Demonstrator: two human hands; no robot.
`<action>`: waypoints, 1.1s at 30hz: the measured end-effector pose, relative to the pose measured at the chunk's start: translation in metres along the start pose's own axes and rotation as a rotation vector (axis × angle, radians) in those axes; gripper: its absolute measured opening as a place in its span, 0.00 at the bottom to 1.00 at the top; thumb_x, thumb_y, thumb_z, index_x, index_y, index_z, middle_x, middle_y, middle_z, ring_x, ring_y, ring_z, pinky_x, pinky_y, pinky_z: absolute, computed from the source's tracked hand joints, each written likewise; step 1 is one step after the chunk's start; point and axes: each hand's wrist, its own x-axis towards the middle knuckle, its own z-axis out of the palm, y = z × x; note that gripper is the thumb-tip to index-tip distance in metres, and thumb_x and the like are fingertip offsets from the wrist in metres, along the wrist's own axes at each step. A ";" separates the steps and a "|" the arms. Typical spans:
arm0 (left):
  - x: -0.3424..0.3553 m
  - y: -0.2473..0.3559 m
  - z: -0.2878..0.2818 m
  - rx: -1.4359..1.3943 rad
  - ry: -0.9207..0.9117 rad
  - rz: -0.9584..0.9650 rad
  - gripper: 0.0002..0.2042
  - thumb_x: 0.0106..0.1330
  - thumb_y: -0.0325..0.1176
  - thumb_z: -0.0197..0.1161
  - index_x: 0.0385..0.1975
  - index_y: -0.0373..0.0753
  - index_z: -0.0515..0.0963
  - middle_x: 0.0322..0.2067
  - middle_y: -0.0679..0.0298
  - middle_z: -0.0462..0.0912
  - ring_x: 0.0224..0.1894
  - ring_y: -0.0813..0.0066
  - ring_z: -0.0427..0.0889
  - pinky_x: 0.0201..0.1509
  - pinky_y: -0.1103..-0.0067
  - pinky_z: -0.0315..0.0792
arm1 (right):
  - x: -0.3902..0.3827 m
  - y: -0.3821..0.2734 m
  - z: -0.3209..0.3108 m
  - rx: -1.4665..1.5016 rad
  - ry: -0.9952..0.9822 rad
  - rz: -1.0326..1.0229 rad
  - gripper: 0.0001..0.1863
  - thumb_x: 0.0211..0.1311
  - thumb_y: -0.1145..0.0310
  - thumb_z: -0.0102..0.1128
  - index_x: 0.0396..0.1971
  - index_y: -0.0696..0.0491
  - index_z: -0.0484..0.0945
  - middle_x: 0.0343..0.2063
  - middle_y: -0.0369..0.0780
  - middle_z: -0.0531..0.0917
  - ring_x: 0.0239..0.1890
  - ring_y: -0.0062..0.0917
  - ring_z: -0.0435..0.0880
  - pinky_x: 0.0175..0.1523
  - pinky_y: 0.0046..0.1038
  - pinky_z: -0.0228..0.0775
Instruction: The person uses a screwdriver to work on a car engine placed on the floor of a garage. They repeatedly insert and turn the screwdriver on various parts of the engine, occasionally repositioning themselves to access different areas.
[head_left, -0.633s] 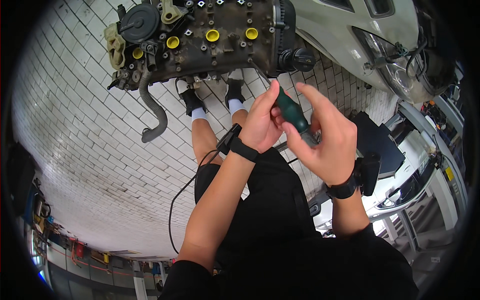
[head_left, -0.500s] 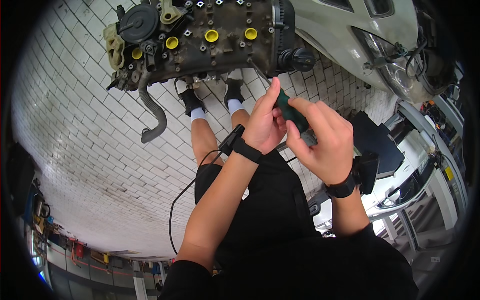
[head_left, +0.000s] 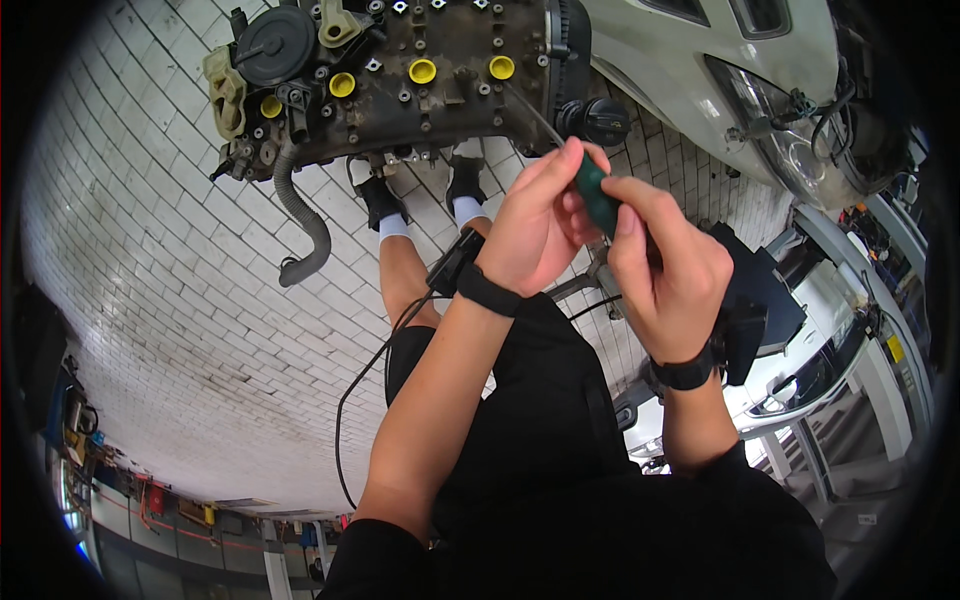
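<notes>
A screwdriver (head_left: 597, 198) with a green handle and a thin metal shaft is held between my two hands. My left hand (head_left: 530, 225) is closed around the front of the handle, thumb along it near the shaft. My right hand (head_left: 680, 275) pinches the handle's rear part with thumb and index finger. The shaft slants up and left over the dark engine (head_left: 455, 110), its tip near the rightmost yellow plug (head_left: 501, 68). Whether the tip touches the engine I cannot tell. A black filler cap (head_left: 605, 122) lies just right of the shaft.
A ribbed grey hose (head_left: 305, 215) hangs from the engine's left side over the white tiled floor (head_left: 200, 300). At the right stand a pale car front (head_left: 690, 90) and a dark box-like object (head_left: 770, 290). A black cable (head_left: 345, 410) trails from my left wrist.
Both hands and the screwdriver have shifted to the right. The screwdriver's tip has moved up along the engine cover, closer to the rightmost yellow plug, and more of its shaft shows.
</notes>
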 end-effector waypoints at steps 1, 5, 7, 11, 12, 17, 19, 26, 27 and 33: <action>0.005 0.001 0.005 0.018 0.044 0.027 0.18 0.83 0.50 0.50 0.45 0.41 0.78 0.24 0.79 0.68 0.25 0.93 0.67 0.28 0.91 0.63 | 0.003 0.001 0.001 0.010 -0.015 0.032 0.08 0.70 0.77 0.60 0.46 0.57 0.84 0.23 0.39 0.83 0.20 0.20 0.81 0.28 0.22 0.70; 0.008 0.003 0.000 0.008 0.054 0.022 0.18 0.83 0.49 0.50 0.45 0.40 0.78 0.25 0.79 0.70 0.25 0.92 0.69 0.28 0.90 0.64 | 0.007 0.003 0.004 0.025 -0.024 0.090 0.08 0.72 0.77 0.58 0.45 0.56 0.84 0.22 0.38 0.81 0.20 0.16 0.76 0.28 0.20 0.68; 0.009 0.003 -0.001 0.007 0.046 0.022 0.18 0.83 0.49 0.50 0.45 0.40 0.78 0.25 0.79 0.70 0.25 0.92 0.69 0.28 0.90 0.64 | 0.007 0.003 0.003 0.007 -0.030 0.073 0.08 0.72 0.77 0.58 0.45 0.56 0.84 0.22 0.38 0.81 0.20 0.16 0.77 0.28 0.20 0.68; 0.002 -0.001 0.002 0.030 0.076 0.007 0.18 0.83 0.49 0.50 0.45 0.41 0.78 0.24 0.79 0.71 0.26 0.92 0.69 0.29 0.89 0.65 | 0.004 0.002 0.003 0.036 -0.018 0.062 0.08 0.71 0.77 0.58 0.45 0.57 0.84 0.22 0.38 0.81 0.20 0.16 0.77 0.28 0.20 0.68; 0.003 -0.001 -0.001 0.017 0.067 0.008 0.18 0.83 0.49 0.50 0.46 0.40 0.77 0.25 0.78 0.71 0.26 0.92 0.69 0.29 0.89 0.65 | 0.005 0.003 0.004 0.055 -0.024 0.073 0.08 0.71 0.77 0.58 0.45 0.57 0.84 0.22 0.38 0.81 0.20 0.16 0.77 0.28 0.20 0.68; 0.007 0.001 -0.009 0.010 0.034 0.020 0.18 0.83 0.49 0.50 0.46 0.40 0.77 0.27 0.77 0.74 0.27 0.92 0.70 0.31 0.89 0.67 | 0.006 0.008 0.010 0.031 -0.042 0.072 0.08 0.71 0.77 0.58 0.45 0.57 0.84 0.22 0.38 0.81 0.20 0.16 0.78 0.28 0.21 0.68; 0.012 0.004 -0.008 0.027 0.079 0.023 0.17 0.83 0.49 0.50 0.46 0.41 0.77 0.29 0.76 0.76 0.28 0.92 0.71 0.32 0.89 0.68 | 0.007 0.009 0.012 0.012 -0.030 0.057 0.08 0.71 0.77 0.59 0.45 0.56 0.84 0.22 0.38 0.81 0.20 0.17 0.78 0.28 0.21 0.68; 0.012 0.003 -0.018 -0.042 -0.020 0.001 0.18 0.83 0.49 0.51 0.46 0.41 0.78 0.30 0.76 0.78 0.28 0.92 0.74 0.32 0.89 0.70 | 0.007 0.008 0.013 0.034 -0.042 0.097 0.07 0.72 0.76 0.59 0.45 0.56 0.84 0.22 0.38 0.81 0.20 0.17 0.77 0.28 0.21 0.68; 0.011 0.003 -0.019 -0.041 -0.015 0.000 0.17 0.82 0.49 0.51 0.46 0.41 0.78 0.30 0.76 0.78 0.28 0.92 0.74 0.31 0.89 0.70 | 0.007 0.008 0.013 0.047 -0.035 0.099 0.07 0.72 0.75 0.59 0.45 0.56 0.84 0.22 0.38 0.81 0.20 0.18 0.77 0.28 0.21 0.68; 0.011 0.002 -0.016 -0.011 0.063 0.000 0.17 0.82 0.50 0.52 0.44 0.42 0.79 0.26 0.77 0.75 0.26 0.90 0.71 0.31 0.87 0.67 | 0.009 0.010 0.015 0.053 -0.016 0.100 0.07 0.72 0.75 0.60 0.45 0.55 0.84 0.21 0.37 0.80 0.19 0.17 0.75 0.28 0.21 0.67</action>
